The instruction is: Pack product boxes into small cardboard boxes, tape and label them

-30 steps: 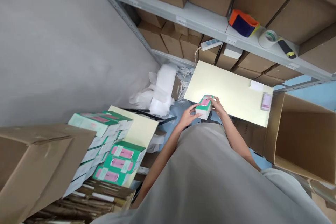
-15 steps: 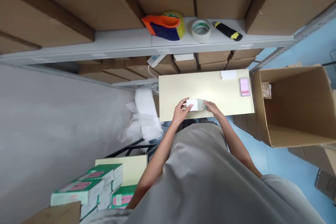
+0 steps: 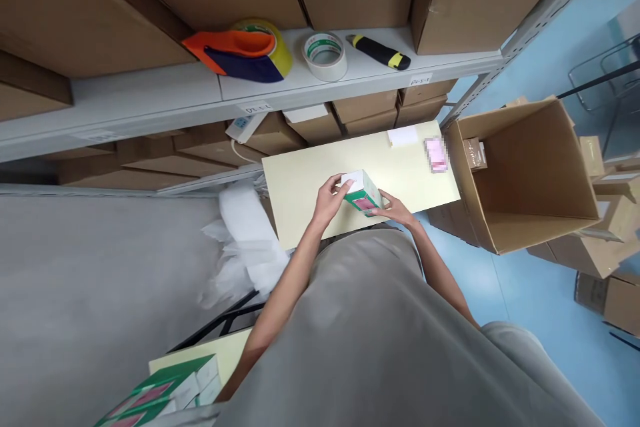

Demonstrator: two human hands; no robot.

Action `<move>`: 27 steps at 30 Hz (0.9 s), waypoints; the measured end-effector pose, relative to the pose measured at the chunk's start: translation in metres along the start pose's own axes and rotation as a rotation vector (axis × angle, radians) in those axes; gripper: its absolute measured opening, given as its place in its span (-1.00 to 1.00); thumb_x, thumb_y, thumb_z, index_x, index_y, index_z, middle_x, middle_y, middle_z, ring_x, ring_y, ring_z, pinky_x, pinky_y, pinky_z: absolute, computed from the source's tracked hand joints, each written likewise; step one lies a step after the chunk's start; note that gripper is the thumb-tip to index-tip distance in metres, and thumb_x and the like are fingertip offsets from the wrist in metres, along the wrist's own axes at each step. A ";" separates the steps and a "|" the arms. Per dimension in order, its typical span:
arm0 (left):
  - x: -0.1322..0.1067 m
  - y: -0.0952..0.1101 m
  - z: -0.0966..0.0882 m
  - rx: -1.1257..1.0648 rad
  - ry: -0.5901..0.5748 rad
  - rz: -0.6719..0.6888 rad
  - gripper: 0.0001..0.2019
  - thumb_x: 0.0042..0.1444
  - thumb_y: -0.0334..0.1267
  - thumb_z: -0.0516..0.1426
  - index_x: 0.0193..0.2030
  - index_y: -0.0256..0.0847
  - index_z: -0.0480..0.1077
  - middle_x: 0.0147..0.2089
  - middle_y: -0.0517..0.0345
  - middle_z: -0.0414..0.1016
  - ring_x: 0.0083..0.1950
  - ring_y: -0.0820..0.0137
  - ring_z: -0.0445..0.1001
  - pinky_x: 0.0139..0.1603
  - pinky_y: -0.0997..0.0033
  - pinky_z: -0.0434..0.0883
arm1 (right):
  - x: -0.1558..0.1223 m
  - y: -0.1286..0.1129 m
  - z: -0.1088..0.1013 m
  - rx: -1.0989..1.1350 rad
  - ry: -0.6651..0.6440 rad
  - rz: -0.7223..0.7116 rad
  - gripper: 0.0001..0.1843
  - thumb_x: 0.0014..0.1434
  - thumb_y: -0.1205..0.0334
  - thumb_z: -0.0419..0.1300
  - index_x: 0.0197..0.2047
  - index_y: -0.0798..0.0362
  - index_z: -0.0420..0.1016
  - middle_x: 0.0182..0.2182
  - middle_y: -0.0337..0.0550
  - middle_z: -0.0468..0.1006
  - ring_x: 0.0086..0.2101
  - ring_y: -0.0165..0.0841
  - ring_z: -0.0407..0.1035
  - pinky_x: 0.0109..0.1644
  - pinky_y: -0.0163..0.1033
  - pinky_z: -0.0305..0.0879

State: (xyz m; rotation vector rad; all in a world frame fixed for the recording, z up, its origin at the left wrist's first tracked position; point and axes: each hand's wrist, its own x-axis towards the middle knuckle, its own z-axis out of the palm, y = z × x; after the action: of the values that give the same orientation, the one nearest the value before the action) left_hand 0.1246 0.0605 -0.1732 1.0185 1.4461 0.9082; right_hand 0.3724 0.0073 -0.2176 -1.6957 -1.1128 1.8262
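A small green and white carton [image 3: 363, 195] with a pink panel is held between both hands above the pale yellow table [image 3: 295, 180]. My left hand [image 3: 330, 199] grips its white end, thumb lying on top. My right hand [image 3: 393, 207] is closed around the opposite, lower end. The carton sits tilted, with its white end, one green side and the pink panel showing. Beyond it on the table are a white paper stack [image 3: 403, 136] and a pink card-like item [image 3: 437, 155], which is blurred out.
A large open cardboard box [image 3: 540, 173] stands right of the table. On the shelf ahead lie a tape dispenser [image 3: 240, 57], a tape roll [image 3: 325, 59] and a utility knife [image 3: 380, 51]. White wrapping [image 3: 253, 227] hangs at left. Green cartons [image 3: 165, 390] are stacked lower left.
The carton has been turned in the hands, so its green side and pink panel now show. The camera view has shifted and rotated, moving the shelf items leftward.
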 end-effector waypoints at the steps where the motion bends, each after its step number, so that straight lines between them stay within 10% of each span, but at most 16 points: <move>1: 0.000 0.002 -0.002 -0.027 0.016 -0.017 -0.34 0.09 0.32 0.44 0.12 -0.17 0.64 0.14 -0.11 0.72 -0.02 0.20 0.65 -0.06 0.27 0.58 | 0.001 0.000 0.002 -0.017 -0.016 -0.036 0.21 0.00 -0.07 0.71 0.63 0.02 0.40 0.12 -0.07 0.77 -0.27 -0.34 0.54 -0.08 -0.22 0.56; 6: -0.002 0.006 -0.020 -0.155 0.122 -0.076 -0.33 0.14 0.34 0.42 0.17 -0.16 0.65 0.13 -0.09 0.71 -0.03 0.23 0.64 -0.18 0.34 0.58 | 0.009 -0.008 0.010 0.007 -0.083 -0.100 0.10 -0.05 -0.04 0.70 0.51 0.03 0.54 0.31 0.02 0.63 -0.40 -0.49 0.36 -0.29 -0.29 0.42; 11: -0.003 0.002 -0.037 -0.379 0.127 -0.082 -0.45 0.18 0.33 0.41 0.03 -0.10 0.66 0.08 -0.01 0.72 -0.08 0.32 0.63 -0.22 0.44 0.53 | 0.010 -0.034 0.012 0.174 -0.380 -0.138 -0.21 0.06 -0.19 0.67 0.23 0.08 0.73 0.03 -0.06 0.76 -0.26 -0.36 0.53 -0.30 -0.34 0.42; 19: -0.002 0.012 -0.051 -0.737 -0.019 -0.087 -0.37 0.14 0.28 0.47 0.16 -0.10 0.61 0.18 -0.07 0.75 0.26 0.04 0.70 0.24 0.09 0.65 | 0.016 -0.049 0.042 0.425 -0.753 0.099 -0.32 0.09 -0.40 0.64 -0.20 0.07 0.66 -0.39 -0.17 0.69 -0.43 -0.37 0.54 -0.31 -0.28 0.59; 27: 0.008 0.017 -0.077 -0.557 0.221 -0.062 -0.36 -0.14 0.12 0.63 0.02 -0.10 0.62 -0.10 0.11 0.72 -0.18 0.31 0.68 -0.17 0.38 0.60 | 0.016 -0.071 0.049 0.140 -0.481 -0.093 -0.22 0.25 -0.29 0.57 0.36 -0.02 0.68 -0.06 -0.10 0.79 -0.13 -0.31 0.64 -0.11 -0.29 0.64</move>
State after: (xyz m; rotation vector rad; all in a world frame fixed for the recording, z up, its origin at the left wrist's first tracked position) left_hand 0.0501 0.0737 -0.1514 0.4679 1.2825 1.3141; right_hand 0.3072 0.0480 -0.1758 -1.1333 -1.1824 2.2571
